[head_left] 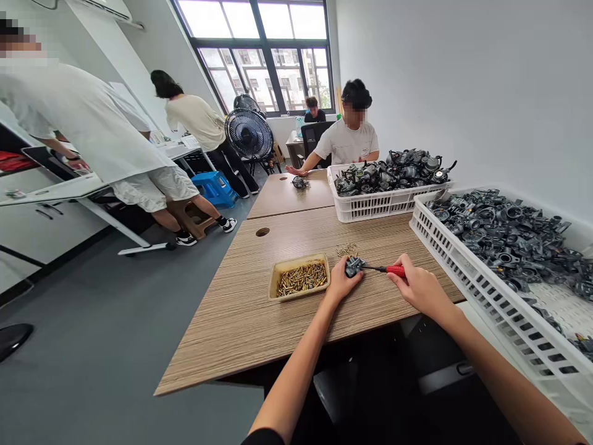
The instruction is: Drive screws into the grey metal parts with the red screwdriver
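My left hand (341,283) is closed around a small grey metal part (354,266), which rests at the table surface. In my right hand (419,284) is a screwdriver with a red handle (395,270); its dark shaft points left and its tip meets the grey part. Left of my left hand stands a shallow cream tub (273,285) filled with small brass-coloured pieces (302,278). Just beyond the grey part lies a loose little pile of similar brass-coloured pieces (346,249).
On the right, a long white crate (498,296) holds many grey castings (514,235). Another white crate (370,207) at the back is heaped with black assemblies (393,173). A co-worker (352,139) sits across the wooden table (241,327), near one assembly (300,182). Two people stand at the left.
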`<action>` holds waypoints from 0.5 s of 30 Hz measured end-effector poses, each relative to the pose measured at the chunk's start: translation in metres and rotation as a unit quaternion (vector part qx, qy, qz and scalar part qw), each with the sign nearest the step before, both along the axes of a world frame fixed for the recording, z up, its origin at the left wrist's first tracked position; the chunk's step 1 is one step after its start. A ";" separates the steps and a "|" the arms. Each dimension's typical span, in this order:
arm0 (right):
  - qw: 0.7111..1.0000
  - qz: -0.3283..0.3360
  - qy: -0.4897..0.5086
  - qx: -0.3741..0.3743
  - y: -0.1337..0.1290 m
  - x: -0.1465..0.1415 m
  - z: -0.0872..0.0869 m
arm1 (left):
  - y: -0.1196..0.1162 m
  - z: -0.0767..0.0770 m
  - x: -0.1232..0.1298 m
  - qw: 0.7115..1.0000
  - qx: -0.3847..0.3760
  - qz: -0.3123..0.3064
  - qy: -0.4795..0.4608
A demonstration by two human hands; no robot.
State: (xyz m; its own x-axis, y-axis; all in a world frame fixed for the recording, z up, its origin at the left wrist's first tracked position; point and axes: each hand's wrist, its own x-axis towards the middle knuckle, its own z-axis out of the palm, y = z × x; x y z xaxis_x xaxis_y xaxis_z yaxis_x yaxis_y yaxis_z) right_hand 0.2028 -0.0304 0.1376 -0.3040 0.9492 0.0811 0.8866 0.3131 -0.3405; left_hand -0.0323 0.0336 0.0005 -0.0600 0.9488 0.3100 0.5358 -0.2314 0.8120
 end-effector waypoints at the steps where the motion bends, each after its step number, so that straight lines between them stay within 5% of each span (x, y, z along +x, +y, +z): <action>1: 1.000 0.001 0.001 -0.002 0.000 0.000 0.000 | 0.000 0.000 0.000 1.000 0.001 0.000 -0.001; 15: 1.000 0.011 -0.004 -0.010 -0.002 0.003 0.003 | -0.010 0.008 0.005 1.000 -0.009 0.001 -0.003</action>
State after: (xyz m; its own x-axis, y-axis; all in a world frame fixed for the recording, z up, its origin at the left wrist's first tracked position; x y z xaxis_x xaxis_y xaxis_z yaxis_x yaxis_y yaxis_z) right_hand 0.2054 -0.0322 0.1409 -0.3246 0.9440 0.0590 0.8825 0.3247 -0.3403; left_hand -0.0272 0.0235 0.0083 -0.0633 0.9542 0.2924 0.5321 -0.2156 0.8188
